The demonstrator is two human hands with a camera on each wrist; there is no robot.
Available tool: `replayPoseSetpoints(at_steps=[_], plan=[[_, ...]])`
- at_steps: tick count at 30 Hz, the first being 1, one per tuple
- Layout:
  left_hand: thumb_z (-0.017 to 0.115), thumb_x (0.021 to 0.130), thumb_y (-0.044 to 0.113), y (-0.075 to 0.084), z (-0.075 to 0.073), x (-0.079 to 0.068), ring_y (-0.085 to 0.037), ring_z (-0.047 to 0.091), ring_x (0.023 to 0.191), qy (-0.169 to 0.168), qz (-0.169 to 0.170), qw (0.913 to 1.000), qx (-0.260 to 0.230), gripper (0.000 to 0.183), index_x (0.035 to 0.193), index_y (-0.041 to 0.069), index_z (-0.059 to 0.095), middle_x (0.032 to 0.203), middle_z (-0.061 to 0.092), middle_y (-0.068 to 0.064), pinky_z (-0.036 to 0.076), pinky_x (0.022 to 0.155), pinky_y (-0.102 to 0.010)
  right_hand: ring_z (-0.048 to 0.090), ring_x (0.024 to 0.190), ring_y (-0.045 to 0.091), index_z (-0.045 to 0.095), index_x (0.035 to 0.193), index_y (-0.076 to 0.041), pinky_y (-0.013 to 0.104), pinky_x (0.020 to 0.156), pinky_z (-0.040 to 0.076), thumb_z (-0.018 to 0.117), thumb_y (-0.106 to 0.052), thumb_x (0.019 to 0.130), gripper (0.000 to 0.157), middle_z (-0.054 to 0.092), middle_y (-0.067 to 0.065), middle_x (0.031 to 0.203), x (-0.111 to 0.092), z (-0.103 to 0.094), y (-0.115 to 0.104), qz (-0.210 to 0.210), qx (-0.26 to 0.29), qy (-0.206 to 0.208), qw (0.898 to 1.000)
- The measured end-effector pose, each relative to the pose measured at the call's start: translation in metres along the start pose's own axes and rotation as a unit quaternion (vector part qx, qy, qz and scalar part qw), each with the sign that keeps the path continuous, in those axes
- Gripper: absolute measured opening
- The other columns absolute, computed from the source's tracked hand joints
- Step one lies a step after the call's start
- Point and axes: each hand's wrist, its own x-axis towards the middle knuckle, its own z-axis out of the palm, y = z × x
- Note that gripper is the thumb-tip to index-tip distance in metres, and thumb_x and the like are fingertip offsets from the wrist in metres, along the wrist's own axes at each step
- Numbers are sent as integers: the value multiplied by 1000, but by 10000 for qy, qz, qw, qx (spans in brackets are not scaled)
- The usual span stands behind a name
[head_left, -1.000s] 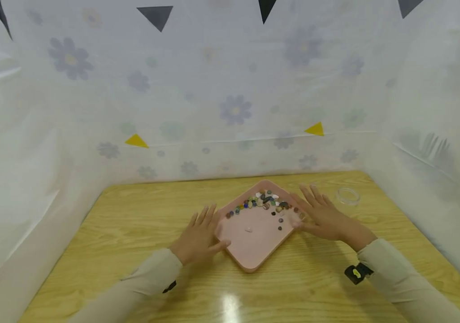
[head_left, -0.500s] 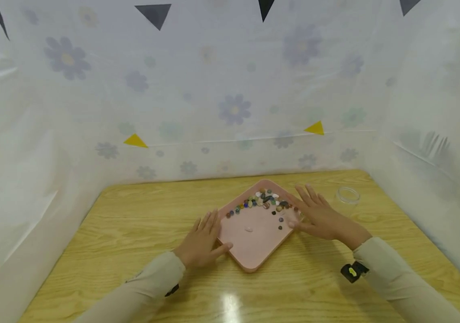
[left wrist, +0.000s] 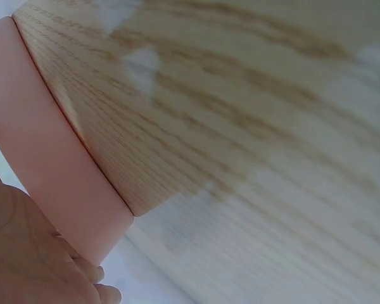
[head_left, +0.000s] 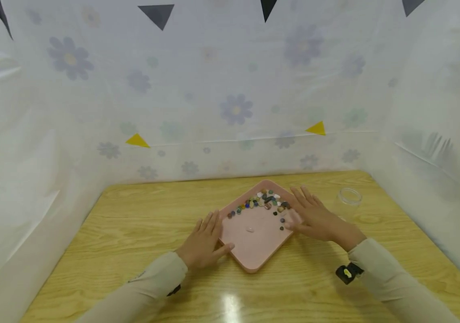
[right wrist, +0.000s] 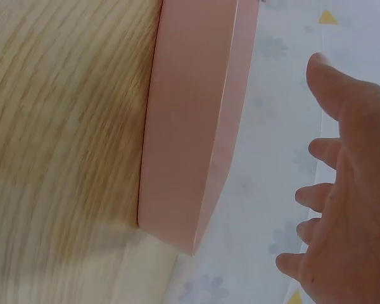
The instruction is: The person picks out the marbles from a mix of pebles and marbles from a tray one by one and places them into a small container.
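A shallow pink tray (head_left: 250, 255) lies on the wooden table, turned so one corner points toward me. Small polished stones (head_left: 268, 200) in many colours bunch along its two far sides. A pale clear stone (head_left: 249, 229) sits alone near the middle. My left hand (head_left: 201, 244) rests at the tray's left edge with fingers extended and thumb spread over the near-left rim; in the left wrist view its fingers meet the tray's outer wall (left wrist: 57, 158). Over the right rim my right hand (head_left: 314, 218) hovers, fingers straight; the right wrist view shows it apart from the tray (right wrist: 183, 126).
A clear glass jar (head_left: 349, 207) stands on the table (head_left: 149, 215) behind and right of my right hand. White flowered sheeting (head_left: 197, 107) encloses the back and both sides. Dark and yellow triangles mark it.
My right hand has shifted a little left, further over the tray's right corner. My left hand has moved slightly right, up against the tray's edge. The stones keep their places.
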Motion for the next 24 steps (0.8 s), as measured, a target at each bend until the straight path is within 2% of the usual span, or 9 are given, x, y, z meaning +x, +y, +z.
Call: replayPoseSetpoints(at_steps=[5, 8, 9, 12, 14, 16, 18, 21, 24], plan=[[28, 95, 67, -1, 1, 0, -36, 5, 147, 27, 5, 10000, -15, 91, 152, -1, 10, 159, 2, -20, 12, 117, -54, 0, 143, 48, 18, 155, -13, 67, 110, 12, 63, -35, 93, 79, 9, 23, 158, 14, 12, -7, -327, 9, 399, 9987], [27, 95, 68, -3, 2, 1, -35, 4, 147, 52, 6, 10000, -4, 91, 153, -1, 10, 159, 2, -19, 12, 117, -53, 19, 140, 49, 31, 150, -6, 65, 106, 26, 66, -32, 92, 72, 19, 24, 155, 28, 20, -20, -635, -67, 861, 9942], [27, 95, 68, -3, 3, 1, -35, 4, 147, 57, 4, 10000, 6, 92, 153, -1, 11, 159, 3, -19, 12, 117, -53, 29, 137, 47, 35, 148, -6, 61, 103, 34, 66, -33, 91, 71, 23, 24, 155, 33, 23, -25, -680, -81, 993, 9927], [26, 94, 69, -4, 5, 1, -35, 4, 147, 72, 5, 10000, 25, 92, 153, -1, 11, 159, 3, -19, 13, 117, -53, 39, 132, 43, 41, 145, -4, 57, 99, 41, 69, -31, 90, 68, 31, 24, 151, 47, 32, -41, -822, 7, 1324, 9878], [25, 94, 70, -5, 6, 1, -35, 4, 147, 70, 2, 10000, 58, 93, 153, -1, 11, 159, 3, -19, 13, 117, -54, 40, 131, 42, 44, 143, -4, 56, 99, 43, 70, -30, 89, 65, 37, 23, 148, 57, 39, -50, -855, 128, 1469, 9854], [25, 94, 70, -5, 7, 2, -35, 5, 147, 87, 8, 9999, 72, 93, 153, -1, 12, 159, 4, -19, 14, 116, -54, 37, 134, 43, 48, 139, -3, 58, 102, 38, 70, -27, 89, 60, 43, 22, 144, 66, 47, -58, -901, 317, 1584, 9827], [25, 94, 70, -5, 7, 2, -35, 5, 146, 93, 12, 9999, 93, 92, 153, -1, 12, 159, 4, -19, 14, 116, -54, 40, 131, 42, 53, 134, -3, 58, 101, 39, 72, -24, 88, 54, 47, 21, 139, 74, 55, -64, -973, 442, 1674, 9801], [26, 95, 69, -5, 7, 1, -35, 6, 146, 135, 31, 9998, 107, 92, 152, -1, 13, 159, 5, -19, 15, 116, -54, 41, 131, 38, 58, 130, -4, 57, 101, 40, 71, -24, 89, 47, 47, 20, 139, 84, 66, -71, -878, 552, 1603, 9816], [27, 95, 68, -5, 6, 0, -36, 7, 146, 175, 47, 9998, 119, 91, 152, -1, 13, 159, 6, -20, 16, 116, -55, 33, 136, 39, 61, 127, -8, 58, 105, 35, 68, -25, 90, 41, 42, 19, 144, 91, 77, -75, -667, 581, 1413, 9860]])
